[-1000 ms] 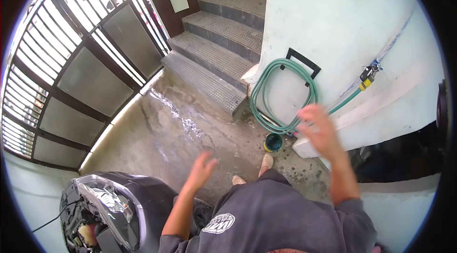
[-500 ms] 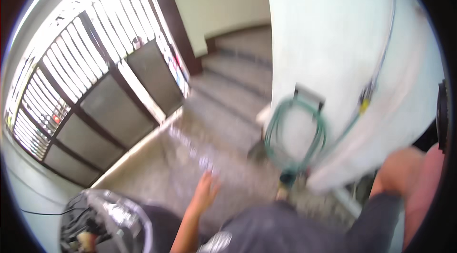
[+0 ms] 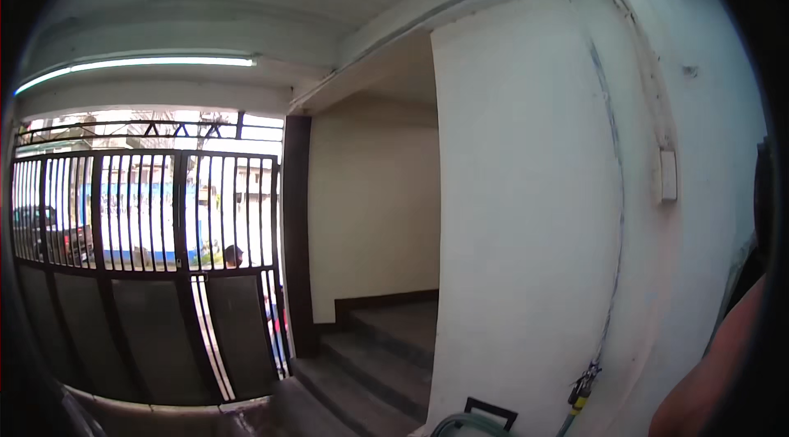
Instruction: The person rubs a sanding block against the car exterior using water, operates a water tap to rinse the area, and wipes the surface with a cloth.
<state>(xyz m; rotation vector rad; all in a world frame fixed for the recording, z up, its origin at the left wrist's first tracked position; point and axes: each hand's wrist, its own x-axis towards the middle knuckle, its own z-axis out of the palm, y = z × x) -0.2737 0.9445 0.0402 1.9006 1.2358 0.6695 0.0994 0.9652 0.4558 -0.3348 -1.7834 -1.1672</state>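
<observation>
Can't tell how open the hands are or if they've got hold of anything, they're out of shot; there's just a bare arm (image 3: 711, 371) at the lower right. Nearby, the green hose (image 3: 460, 423) is coiled by a black bracket (image 3: 491, 414) low on the white wall (image 3: 526, 215), cut off by the bottom edge. Right of that is a tap (image 3: 585, 375) with a pipe (image 3: 618, 199) running up. Further out: grey steps (image 3: 370, 379), dark barred gate (image 3: 152, 330) with solid lower panels, tube lights (image 3: 164, 62) under a pale ceiling (image 3: 288, 18).
</observation>
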